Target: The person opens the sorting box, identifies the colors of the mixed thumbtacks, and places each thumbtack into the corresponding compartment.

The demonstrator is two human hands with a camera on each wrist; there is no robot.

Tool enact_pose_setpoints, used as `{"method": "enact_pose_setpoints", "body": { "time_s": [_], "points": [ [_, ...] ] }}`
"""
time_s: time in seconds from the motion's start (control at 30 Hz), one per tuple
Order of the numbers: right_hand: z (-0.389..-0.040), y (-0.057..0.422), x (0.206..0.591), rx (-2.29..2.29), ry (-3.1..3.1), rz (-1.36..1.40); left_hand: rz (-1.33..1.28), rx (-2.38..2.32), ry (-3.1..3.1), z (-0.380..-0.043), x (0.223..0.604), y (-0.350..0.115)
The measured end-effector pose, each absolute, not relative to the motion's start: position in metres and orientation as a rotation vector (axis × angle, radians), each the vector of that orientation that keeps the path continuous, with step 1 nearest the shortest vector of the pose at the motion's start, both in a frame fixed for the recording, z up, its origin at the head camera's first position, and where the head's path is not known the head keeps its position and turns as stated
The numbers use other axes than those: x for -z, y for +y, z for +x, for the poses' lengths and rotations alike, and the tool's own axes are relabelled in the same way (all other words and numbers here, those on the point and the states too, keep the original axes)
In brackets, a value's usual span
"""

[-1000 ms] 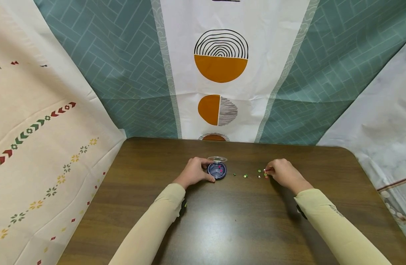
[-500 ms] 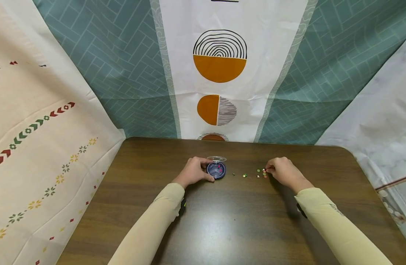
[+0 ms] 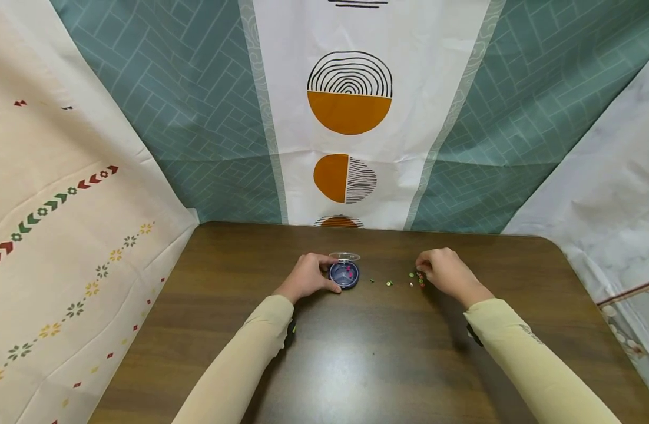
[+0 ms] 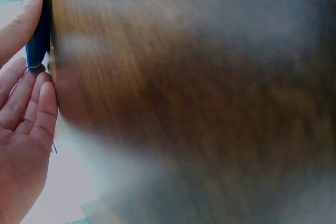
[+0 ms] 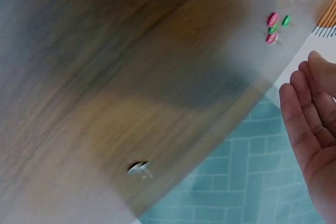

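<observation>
My left hand [image 3: 307,274] grips a small round blue case [image 3: 344,282] between thumb and fingers. In the left wrist view the case [image 4: 38,30] shows edge-on, with the thumb against its side. Its clear lid [image 3: 345,257] stands raised, and pink bits lie inside. My right hand [image 3: 445,270] reaches down at a small group of flat-headed thumbtacks [image 3: 421,281], fingertips right at them. Seen from the right wrist, this hand [image 5: 317,114] has thumb and fingertips close together and nothing visible between them. Pink and green thumbtacks [image 5: 272,27] lie just past the fingertips.
Between the hands lie a green-and-white thumbtack [image 3: 389,284] and a tiny green one [image 3: 371,281]. A silver tack [image 5: 139,168] lies apart near the table's edge. The brown wooden table [image 3: 330,330] meets a patterned cloth [image 3: 229,147] at the back.
My right hand has shifted slightly left over the group of thumbtacks. The left hand keeps its grip on the case, and the head view has drifted a little.
</observation>
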State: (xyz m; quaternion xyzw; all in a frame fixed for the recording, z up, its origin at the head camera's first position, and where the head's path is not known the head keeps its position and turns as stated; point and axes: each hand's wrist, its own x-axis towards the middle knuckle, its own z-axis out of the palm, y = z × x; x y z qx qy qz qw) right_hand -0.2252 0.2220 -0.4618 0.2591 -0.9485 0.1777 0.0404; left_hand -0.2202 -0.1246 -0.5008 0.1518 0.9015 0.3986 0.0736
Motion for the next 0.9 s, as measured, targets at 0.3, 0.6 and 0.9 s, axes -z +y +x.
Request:
{"method": "enact_pose_setpoints", "body": {
  "time_s": [0.3, 0.6, 0.9],
  "points": [
    [-0.222, 0.197, 0.457, -0.659, -2.892, 0.808, 0.461, -1.231, 2.691, -0.22, 0.503, -0.124],
    [-0.221, 0.158, 0.457, -0.614, -2.73, 0.986, 0.444, -1.225, 2.699, -0.217, 0.501, -0.125],
    [-0.214, 0.114, 0.457, -0.578, -2.656, 1.176, 0.47, -1.242, 2.701, -0.219, 0.501, -0.125]
  ]
}}
